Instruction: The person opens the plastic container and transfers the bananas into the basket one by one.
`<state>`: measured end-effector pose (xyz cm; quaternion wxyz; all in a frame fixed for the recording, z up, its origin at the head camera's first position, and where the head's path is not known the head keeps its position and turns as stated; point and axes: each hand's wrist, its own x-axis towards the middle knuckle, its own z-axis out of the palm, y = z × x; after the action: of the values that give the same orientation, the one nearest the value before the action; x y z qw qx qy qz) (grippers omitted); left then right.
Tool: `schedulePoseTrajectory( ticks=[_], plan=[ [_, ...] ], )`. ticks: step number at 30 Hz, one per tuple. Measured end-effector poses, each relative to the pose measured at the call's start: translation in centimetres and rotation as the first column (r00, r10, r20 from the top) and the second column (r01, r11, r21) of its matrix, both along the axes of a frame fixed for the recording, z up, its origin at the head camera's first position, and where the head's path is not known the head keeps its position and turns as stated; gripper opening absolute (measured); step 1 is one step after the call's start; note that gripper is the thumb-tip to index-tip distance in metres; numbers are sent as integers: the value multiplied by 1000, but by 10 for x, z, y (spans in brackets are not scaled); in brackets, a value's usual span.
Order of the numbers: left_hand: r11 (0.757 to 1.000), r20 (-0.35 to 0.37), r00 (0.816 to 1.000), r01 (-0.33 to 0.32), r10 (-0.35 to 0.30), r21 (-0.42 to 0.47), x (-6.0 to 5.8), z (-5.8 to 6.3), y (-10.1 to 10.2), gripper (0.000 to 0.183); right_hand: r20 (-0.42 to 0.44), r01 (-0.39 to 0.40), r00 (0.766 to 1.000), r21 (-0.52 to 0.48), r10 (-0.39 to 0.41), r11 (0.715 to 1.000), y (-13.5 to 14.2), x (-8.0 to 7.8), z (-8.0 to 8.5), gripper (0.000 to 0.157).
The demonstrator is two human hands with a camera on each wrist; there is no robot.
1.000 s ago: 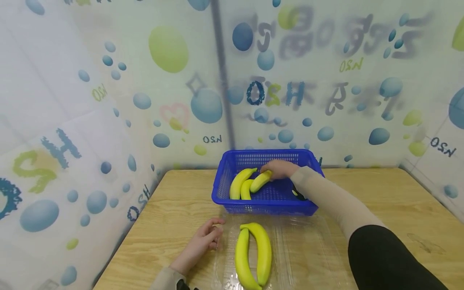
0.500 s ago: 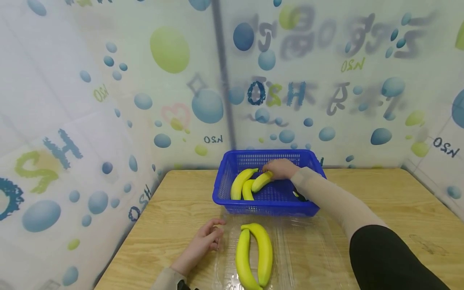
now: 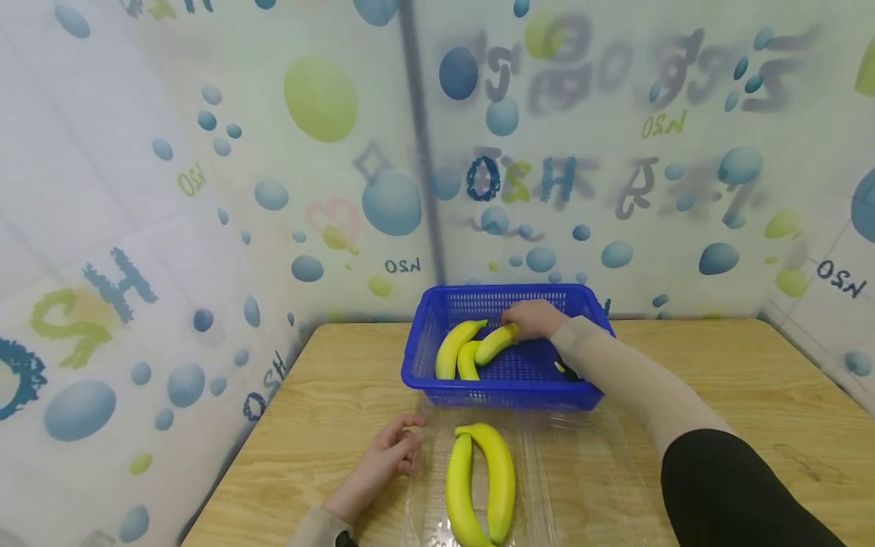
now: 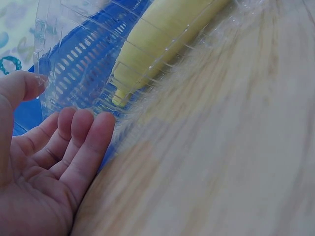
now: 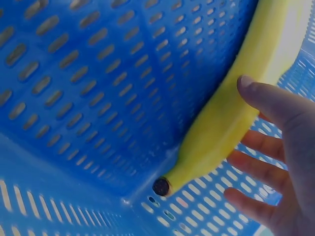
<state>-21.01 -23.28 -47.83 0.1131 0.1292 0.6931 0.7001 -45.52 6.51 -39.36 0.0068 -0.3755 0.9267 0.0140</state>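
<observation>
In the head view a blue plastic basket [image 3: 502, 386] stands at the back of the table with several bananas in its left half. My right hand [image 3: 536, 318] reaches into it and holds a banana [image 3: 495, 346]. The right wrist view shows my thumb [image 5: 261, 93] on top of that banana and the fingers underneath. Two more bananas, a left one [image 3: 461, 490] and a right one [image 3: 502, 486], lie in a clear plastic container [image 3: 581, 479]. By its left side rests my left hand [image 3: 381, 460], fingers loosely bent, fingertips close to the container wall; contact is hard to tell.
A long banana [image 3: 454, 348] and a partly hidden one [image 3: 468, 360] lie left of the held banana. The wooden table [image 3: 328, 380] meets a patterned curtain [image 3: 321, 190] behind and at the left. The container sits directly in front of the basket.
My right hand has shifted slightly right inside the basket, and the held banana has tipped a little with it. The left hand stays by the container.
</observation>
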Motion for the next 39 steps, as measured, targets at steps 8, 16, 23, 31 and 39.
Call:
schedulePoseTrajectory(
  ticks=[8,16,23,31,39],
  plan=[
    [1000,3,1000,-5,5,3,1,-1,1,45,79,54,996,-41,-51,998,10,6,17,37],
    [1000,0,1000,-21,21,-8,4,-3,-1,44,51,-41,998,-51,43,998,9,21,42,39],
    [1000,-10,1000,-20,20,-4,3,-3,-2,44,34,-128,991,-118,132,985,3,45,69,37],
    [1000,-6,1000,-21,21,-7,2,-2,1,44,-29,-254,967,-200,254,946,-7,88,93,38],
    [1000,-6,1000,-19,19,-1,0,-2,2,44,-75,-394,919,-193,387,899,-21,133,89,39]
  ],
)
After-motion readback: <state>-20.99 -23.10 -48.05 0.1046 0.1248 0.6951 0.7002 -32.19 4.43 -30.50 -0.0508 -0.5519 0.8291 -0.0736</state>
